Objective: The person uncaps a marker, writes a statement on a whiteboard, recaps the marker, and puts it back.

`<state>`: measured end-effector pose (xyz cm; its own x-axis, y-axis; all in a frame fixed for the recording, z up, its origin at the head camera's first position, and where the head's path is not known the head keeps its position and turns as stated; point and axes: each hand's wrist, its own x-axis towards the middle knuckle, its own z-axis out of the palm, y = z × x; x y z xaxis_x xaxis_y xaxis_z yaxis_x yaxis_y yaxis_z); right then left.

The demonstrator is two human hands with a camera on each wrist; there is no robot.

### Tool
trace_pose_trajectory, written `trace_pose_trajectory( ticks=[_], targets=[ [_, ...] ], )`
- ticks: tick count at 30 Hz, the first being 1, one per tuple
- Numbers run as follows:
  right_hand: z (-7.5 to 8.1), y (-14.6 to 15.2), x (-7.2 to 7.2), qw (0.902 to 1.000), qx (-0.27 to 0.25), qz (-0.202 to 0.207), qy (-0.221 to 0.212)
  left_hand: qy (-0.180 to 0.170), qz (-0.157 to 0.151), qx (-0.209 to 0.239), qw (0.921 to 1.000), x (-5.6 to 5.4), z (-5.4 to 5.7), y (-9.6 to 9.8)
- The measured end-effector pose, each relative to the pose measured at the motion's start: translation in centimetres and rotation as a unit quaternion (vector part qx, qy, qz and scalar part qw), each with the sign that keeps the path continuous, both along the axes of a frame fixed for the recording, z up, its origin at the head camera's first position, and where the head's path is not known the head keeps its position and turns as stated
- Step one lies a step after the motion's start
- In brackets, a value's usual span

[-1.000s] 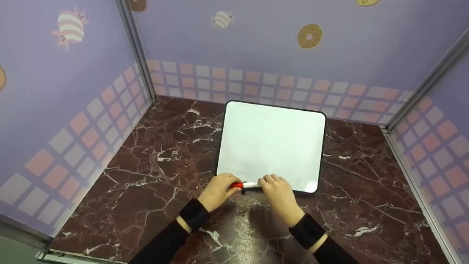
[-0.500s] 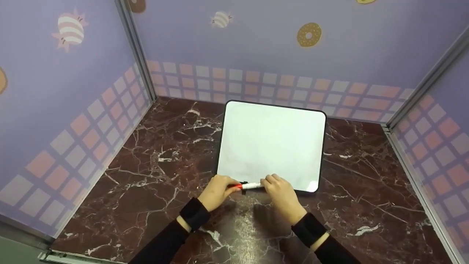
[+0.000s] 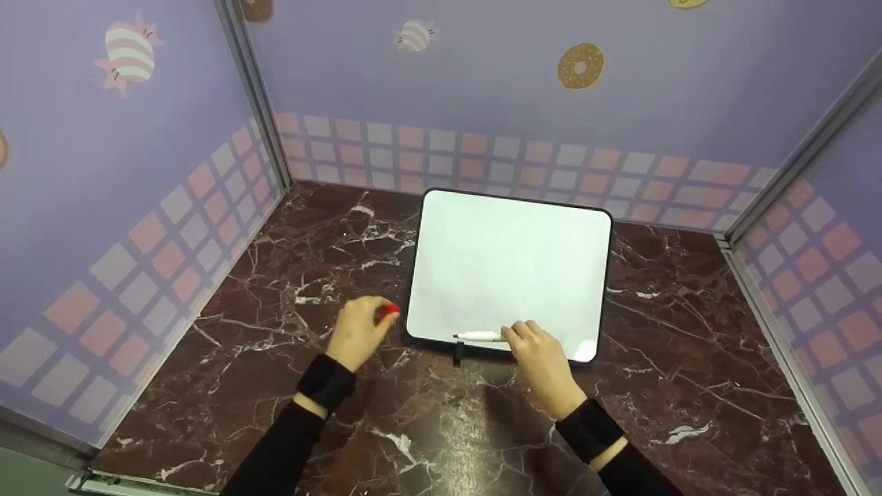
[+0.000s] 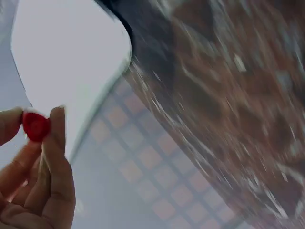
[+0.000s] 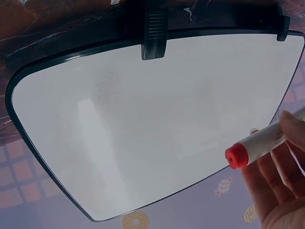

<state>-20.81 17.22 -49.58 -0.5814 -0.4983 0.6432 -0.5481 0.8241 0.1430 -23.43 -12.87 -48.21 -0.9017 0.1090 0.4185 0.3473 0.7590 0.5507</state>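
Counter (image 3: 661, 358) of dark red-brown marble, veined in white, with a glossy streak (image 3: 460, 427) toward the near edge; a metal rail (image 3: 792, 372) follows its right edge. A white, black-framed board (image 3: 510, 269) stands roughly midway between left and right edges, nearer the far edge, its top raised; the exact lean cannot be told. Two black clips (image 5: 154, 38) sit on its lower border.

Marker (image 3: 477, 336), one: white barrel, red end plug, uncapped; held roughly level by the right-hand fingers (image 3: 521, 331) over the near edge of the whiteboard (image 3: 510, 269), tip to the left. Cap (image 3: 390, 311), one: red, detached, pinched in the left-hand fingers (image 4: 58, 138).
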Motion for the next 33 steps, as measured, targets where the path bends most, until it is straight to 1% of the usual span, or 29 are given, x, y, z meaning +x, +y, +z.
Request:
trace_pose_trajectory(
  ticks=[2,4,8,12,14,18,23,26,29,33],
  targets=[
    [0.1,0.2,0.0,1.0,-0.001,-0.002,0.001,-0.008,0.042,-0.023,0.9988,-0.3,0.0,-0.9],
    [0.0,0.4,0.0,1.0,-0.003,-0.005,0.004,-0.028,0.073,-0.053,0.9955,-0.5,-0.2,-1.6],
    [-0.1,0.7,-0.1,0.9998,-0.005,-0.014,0.011,-0.079,0.111,-0.108,0.9847,-0.9,-0.9,-2.5],
    [-0.1,0.8,-0.1,0.9997,-0.004,-0.019,0.013,-0.119,0.135,-0.132,0.9747,-1.6,-1.7,-3.0],
    [-0.1,0.9,-0.1,0.9997,-0.002,-0.021,0.009,-0.135,0.141,-0.138,0.971,-2.0,-2.1,-3.2],
    [-0.1,1.1,0.1,0.9995,0.002,-0.031,-0.003,-0.166,0.14,-0.152,0.9643,-2.3,-2.6,-3.4],
    [-0.2,1.2,0.3,0.9993,0.0,-0.035,-0.012,-0.182,0.14,-0.17,0.9583,-2.8,-3.3,-3.5],
    [-0.1,1.3,0.3,0.9993,-0.001,-0.034,-0.012,-0.184,0.145,-0.181,0.9553,-3.1,-3.7,-3.6],
    [0.0,1.3,0.2,0.9994,-0.001,-0.034,-0.01,-0.179,0.148,-0.197,0.9527,-3.3,-3.9,-3.5],
    [0.0,1.4,0.1,0.9993,-0.002,-0.035,-0.013,-0.163,0.149,-0.203,0.954,-3.4,-4.1,-3.5]
  ],
)
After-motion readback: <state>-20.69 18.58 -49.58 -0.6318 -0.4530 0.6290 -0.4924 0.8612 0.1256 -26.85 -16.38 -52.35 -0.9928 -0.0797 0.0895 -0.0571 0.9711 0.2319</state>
